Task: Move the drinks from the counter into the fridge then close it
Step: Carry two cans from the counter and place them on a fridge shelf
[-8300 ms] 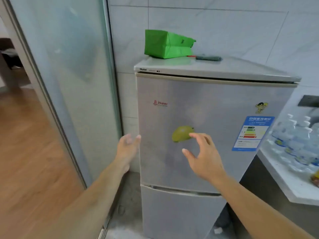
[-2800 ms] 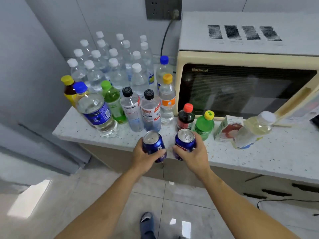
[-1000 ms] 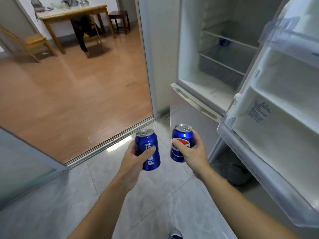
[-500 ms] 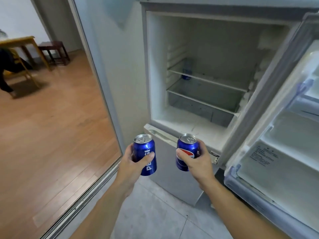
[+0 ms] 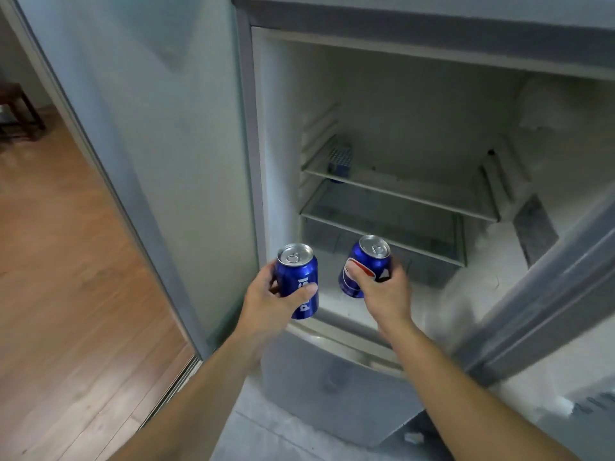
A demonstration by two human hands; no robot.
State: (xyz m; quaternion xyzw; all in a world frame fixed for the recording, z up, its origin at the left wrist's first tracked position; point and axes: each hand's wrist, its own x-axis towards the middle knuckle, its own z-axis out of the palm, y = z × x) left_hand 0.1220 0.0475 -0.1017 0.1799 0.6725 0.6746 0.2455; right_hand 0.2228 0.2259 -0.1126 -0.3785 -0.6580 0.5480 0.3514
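Observation:
The fridge (image 5: 416, 94) stands open in front of me, its door (image 5: 545, 294) swung out to the right. My left hand (image 5: 266, 301) grips an upright blue Pepsi can (image 5: 298, 277) just outside the fridge's left front edge. My right hand (image 5: 382, 294) grips a second blue Pepsi can (image 5: 366, 264), tilted slightly left, over the white fridge floor (image 5: 449, 304) below the lower shelf. A small blue object (image 5: 339, 161) sits at the back left of the upper glass shelf (image 5: 399, 191).
A frosted glass sliding panel (image 5: 149, 128) stands to the left of the fridge, with a wooden floor (image 5: 60, 261) beyond it. The closed lower fridge compartment (image 5: 332, 387) is below my hands. A dark stool (image 5: 20, 111) shows at far left.
I have come closer to the open fridge. Both hands carried the cans up and forward; the right can now reaches into the fridge's bottom space.

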